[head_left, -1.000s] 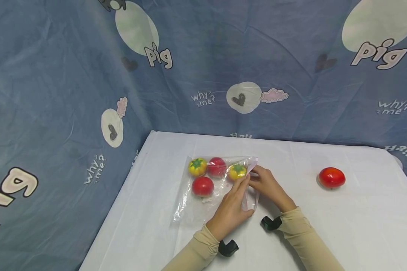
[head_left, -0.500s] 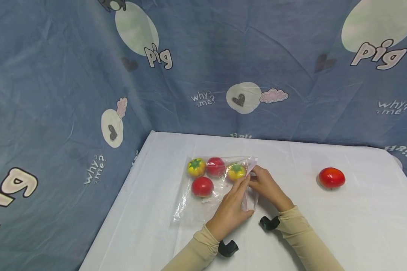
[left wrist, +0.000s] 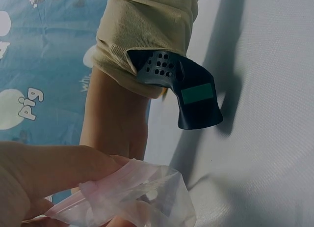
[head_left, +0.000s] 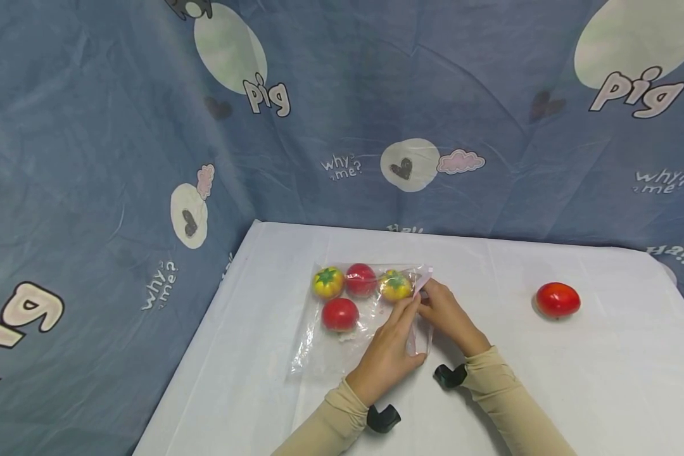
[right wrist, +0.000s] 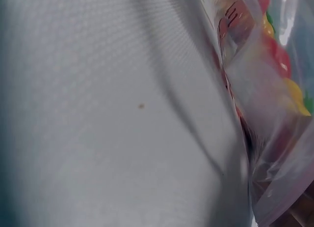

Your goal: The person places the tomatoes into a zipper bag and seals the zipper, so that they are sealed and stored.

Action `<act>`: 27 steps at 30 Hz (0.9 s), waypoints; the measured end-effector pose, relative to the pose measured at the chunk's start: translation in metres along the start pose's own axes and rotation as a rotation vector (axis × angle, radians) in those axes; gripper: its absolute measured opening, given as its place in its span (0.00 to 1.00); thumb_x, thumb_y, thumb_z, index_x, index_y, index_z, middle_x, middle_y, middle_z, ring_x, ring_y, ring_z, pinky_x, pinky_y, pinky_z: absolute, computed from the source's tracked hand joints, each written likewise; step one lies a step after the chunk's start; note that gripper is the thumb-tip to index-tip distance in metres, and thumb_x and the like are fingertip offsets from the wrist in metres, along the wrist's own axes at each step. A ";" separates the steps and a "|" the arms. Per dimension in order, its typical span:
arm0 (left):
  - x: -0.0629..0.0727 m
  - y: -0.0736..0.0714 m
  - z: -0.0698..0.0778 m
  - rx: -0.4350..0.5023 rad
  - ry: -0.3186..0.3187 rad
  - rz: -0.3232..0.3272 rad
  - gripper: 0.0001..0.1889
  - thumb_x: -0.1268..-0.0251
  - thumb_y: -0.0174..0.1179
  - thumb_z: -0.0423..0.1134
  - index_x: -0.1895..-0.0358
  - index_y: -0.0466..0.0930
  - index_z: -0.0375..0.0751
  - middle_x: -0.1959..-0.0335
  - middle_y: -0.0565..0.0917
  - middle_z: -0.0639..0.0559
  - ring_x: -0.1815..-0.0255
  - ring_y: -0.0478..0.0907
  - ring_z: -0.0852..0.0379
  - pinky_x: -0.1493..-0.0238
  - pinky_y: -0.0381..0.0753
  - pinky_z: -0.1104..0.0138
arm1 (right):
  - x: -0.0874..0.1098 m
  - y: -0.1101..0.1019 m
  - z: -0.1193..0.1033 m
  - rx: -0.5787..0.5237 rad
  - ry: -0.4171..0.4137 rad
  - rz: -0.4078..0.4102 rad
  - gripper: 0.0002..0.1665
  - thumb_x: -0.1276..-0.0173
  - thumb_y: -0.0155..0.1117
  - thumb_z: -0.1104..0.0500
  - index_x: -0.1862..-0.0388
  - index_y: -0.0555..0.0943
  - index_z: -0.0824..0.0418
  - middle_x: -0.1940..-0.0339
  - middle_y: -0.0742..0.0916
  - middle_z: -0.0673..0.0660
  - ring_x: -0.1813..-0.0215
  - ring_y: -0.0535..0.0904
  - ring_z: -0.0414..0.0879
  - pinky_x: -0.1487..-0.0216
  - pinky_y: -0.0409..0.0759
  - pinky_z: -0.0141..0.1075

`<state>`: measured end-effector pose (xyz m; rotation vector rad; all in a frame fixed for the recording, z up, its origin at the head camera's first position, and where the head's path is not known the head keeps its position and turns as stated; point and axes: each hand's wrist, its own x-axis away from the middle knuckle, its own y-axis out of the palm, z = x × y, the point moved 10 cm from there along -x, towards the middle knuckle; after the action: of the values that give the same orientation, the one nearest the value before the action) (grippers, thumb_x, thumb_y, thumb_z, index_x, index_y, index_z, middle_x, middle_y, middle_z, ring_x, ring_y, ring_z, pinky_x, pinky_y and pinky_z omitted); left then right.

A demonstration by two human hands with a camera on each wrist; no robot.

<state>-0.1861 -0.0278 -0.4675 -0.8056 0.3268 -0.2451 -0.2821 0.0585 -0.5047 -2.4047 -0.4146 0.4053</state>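
Observation:
A clear zip bag (head_left: 319, 361) lies flat on the white table with its mouth toward the right. Inside are two red tomatoes (head_left: 340, 315) and two yellow round fruits (head_left: 327, 282) with green star-shaped tops. My left hand (head_left: 384, 354) lies across the mouth end, thumb at the near corner, and holds the pinkish zip edge (left wrist: 122, 180). Farther along that edge, my right hand (head_left: 449, 311) pinches it near the far corner; its fingertips are partly hidden behind the left fingers. The fruits also show through the plastic (right wrist: 245, 74) in the right wrist view.
One more red tomato (head_left: 557, 299) sits apart on the right side of the table (head_left: 615, 380). Black wrist mounts (head_left: 383, 418) stick out below both sleeves. A blue printed cloth (head_left: 330, 114) hangs behind and to the left.
The two yellow fruits and the back red tomato have shifted slightly left inside the bag. My right wrist has edged left; the left hand stays in place.

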 end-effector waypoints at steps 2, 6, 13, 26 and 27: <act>0.000 0.000 0.000 -0.008 0.004 0.003 0.54 0.51 0.79 0.32 0.19 0.59 0.41 0.25 0.68 0.53 0.34 0.80 0.52 0.34 0.82 0.61 | 0.000 0.000 0.000 0.007 0.004 0.000 0.29 0.32 0.70 0.66 0.34 0.75 0.73 0.40 0.85 0.71 0.39 0.83 0.67 0.44 0.87 0.54; 0.000 0.000 0.000 -0.014 0.006 0.005 0.54 0.51 0.79 0.32 0.19 0.58 0.41 0.25 0.68 0.52 0.35 0.80 0.53 0.34 0.82 0.62 | -0.001 0.001 0.000 0.011 0.001 -0.001 0.28 0.32 0.69 0.66 0.35 0.75 0.73 0.41 0.85 0.72 0.39 0.83 0.68 0.45 0.88 0.54; 0.000 0.000 0.000 -0.002 0.004 0.002 0.54 0.51 0.79 0.33 0.19 0.58 0.40 0.24 0.68 0.52 0.34 0.79 0.53 0.33 0.82 0.62 | 0.000 0.002 0.002 -0.018 0.006 -0.002 0.29 0.34 0.69 0.68 0.35 0.75 0.73 0.42 0.86 0.72 0.41 0.84 0.66 0.45 0.88 0.53; 0.001 0.000 -0.001 0.008 -0.018 -0.012 0.55 0.50 0.79 0.33 0.18 0.56 0.43 0.23 0.67 0.51 0.29 0.76 0.52 0.29 0.78 0.61 | 0.006 0.000 -0.001 -0.066 -0.039 0.004 0.30 0.34 0.71 0.68 0.34 0.75 0.72 0.43 0.86 0.71 0.42 0.85 0.65 0.47 0.89 0.49; 0.001 0.000 -0.001 0.011 -0.020 -0.013 0.55 0.50 0.79 0.33 0.18 0.56 0.43 0.23 0.67 0.51 0.29 0.76 0.52 0.29 0.78 0.61 | 0.007 0.000 -0.001 -0.069 -0.043 0.006 0.30 0.34 0.71 0.68 0.34 0.75 0.72 0.43 0.86 0.71 0.42 0.85 0.65 0.47 0.89 0.49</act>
<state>-0.1854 -0.0291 -0.4687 -0.7993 0.3016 -0.2505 -0.2755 0.0609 -0.5053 -2.4683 -0.4476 0.4528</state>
